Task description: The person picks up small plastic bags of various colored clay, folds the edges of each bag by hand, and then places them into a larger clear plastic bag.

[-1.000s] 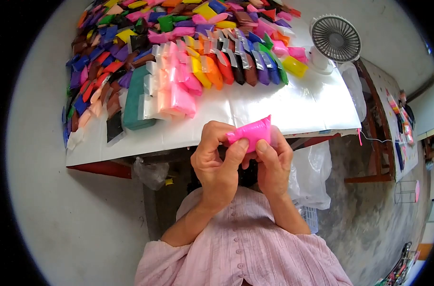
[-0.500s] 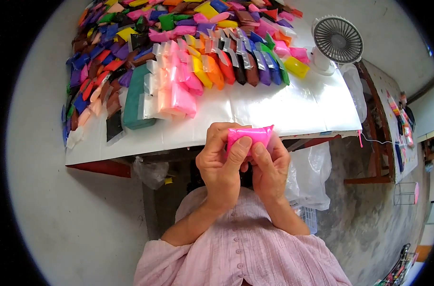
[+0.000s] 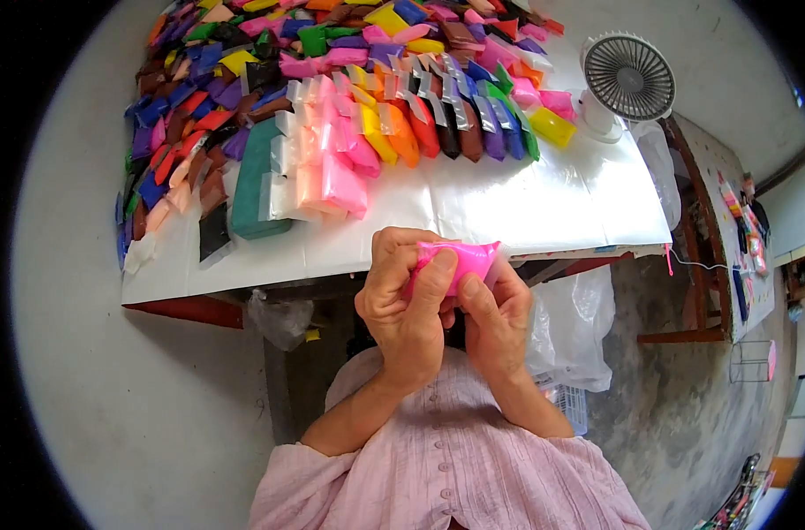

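Between my two hands is a bright pink packet (image 3: 469, 261), glossy and soft-looking, held just off the table's front edge. My left hand (image 3: 404, 296) grips its left side, thumb pressed on the front face. On the right side my right hand (image 3: 498, 318) is closed around it, its thumb pushing at the lower edge. The fingers behind the packet are mostly hidden. Beyond my hands, rows of filled packets in pink, yellow (image 3: 376, 134), orange (image 3: 399, 132), red, black, brown, purple, blue and green lie on the table beside a teal block (image 3: 259, 190).
A large heap of coloured packets (image 3: 199, 97) covers the table's back and left. A white fan (image 3: 630, 78) stands at the right rear on the white-covered table (image 3: 402, 208). Clear plastic bags (image 3: 583, 327) hang below the edge, and another table (image 3: 720, 221) is at right.
Both hands have shifted slightly left with the pink packet. My left thumb has moved up onto the packet's face, and the packet looks more squeezed and rounded.
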### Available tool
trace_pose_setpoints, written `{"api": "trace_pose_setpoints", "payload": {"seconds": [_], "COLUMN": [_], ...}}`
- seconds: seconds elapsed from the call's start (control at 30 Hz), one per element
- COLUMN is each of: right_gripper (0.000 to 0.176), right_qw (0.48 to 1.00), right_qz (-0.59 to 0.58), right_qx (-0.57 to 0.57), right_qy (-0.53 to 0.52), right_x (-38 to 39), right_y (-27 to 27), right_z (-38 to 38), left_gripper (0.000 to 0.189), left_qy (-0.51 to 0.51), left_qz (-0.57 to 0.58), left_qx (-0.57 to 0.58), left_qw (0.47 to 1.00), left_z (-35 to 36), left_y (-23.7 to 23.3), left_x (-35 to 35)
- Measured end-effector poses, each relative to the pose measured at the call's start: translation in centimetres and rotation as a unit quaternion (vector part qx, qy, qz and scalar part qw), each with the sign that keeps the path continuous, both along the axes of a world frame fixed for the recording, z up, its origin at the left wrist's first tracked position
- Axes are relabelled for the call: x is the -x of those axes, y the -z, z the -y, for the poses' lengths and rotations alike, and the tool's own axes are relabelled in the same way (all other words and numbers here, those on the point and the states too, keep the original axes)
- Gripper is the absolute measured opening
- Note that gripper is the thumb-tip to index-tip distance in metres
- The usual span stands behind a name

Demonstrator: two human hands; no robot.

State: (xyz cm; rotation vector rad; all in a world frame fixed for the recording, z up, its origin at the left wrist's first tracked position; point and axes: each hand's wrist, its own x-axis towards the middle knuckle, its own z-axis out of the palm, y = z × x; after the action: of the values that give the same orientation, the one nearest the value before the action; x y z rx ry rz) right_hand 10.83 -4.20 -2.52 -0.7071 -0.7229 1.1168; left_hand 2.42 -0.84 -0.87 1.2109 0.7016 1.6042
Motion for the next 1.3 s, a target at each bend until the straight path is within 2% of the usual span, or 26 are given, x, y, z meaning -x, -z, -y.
{"api": "trace_pose_setpoints", "payload": {"seconds": [0.1, 0.4, 0.6, 0.7, 0.9, 1.0, 1.3], "right_gripper": [0.027, 0.025, 0.023, 0.024, 0.025, 0.026, 0.026], "right_qw": [1.000, 1.000, 0.999, 0.999, 0.999, 1.000, 1.000], "right_qz": [0.001, 0.021, 0.019, 0.000, 0.000, 0.010, 0.003], "right_qx": [0.004, 0.014, 0.012, 0.017, 0.020, 0.015, 0.017], "right_qy": [-0.001, 0.014, 0.024, 0.034, 0.027, 0.018, 0.009], "right_x": [0.1, 0.5, 0.2, 0.2, 0.4, 0.3, 0.5], "right_y": [-0.1, -0.2, -0.1, -0.3, -0.3, 0.1, 0.0], "right_z": [0.1, 0.3, 0.1, 0.1, 0.0, 0.1, 0.2], "left_gripper": [0.019, 0.013, 0.009, 0.012, 0.011, 0.009, 0.007], "left_qy": [-0.007, 0.001, 0.013, 0.072, 0.030, 0.031, 0.032], "left_qz": [-0.007, 0.008, -0.056, -0.008, -0.055, -0.011, 0.025], "left_qx": [0.014, -0.004, -0.031, 0.073, 0.040, 0.047, 0.034], "left_qw": [1.000, 1.000, 0.998, 0.995, 0.997, 0.998, 0.999], "left_z": [0.3, 0.0, -0.4, 0.8, 0.6, 0.8, 0.7], "left_y": [-0.5, -0.1, 0.8, 0.2, 0.4, -0.1, 0.0], "left_x": [0.0, 0.4, 0.8, 0.9, 1.0, 0.8, 0.6]}}
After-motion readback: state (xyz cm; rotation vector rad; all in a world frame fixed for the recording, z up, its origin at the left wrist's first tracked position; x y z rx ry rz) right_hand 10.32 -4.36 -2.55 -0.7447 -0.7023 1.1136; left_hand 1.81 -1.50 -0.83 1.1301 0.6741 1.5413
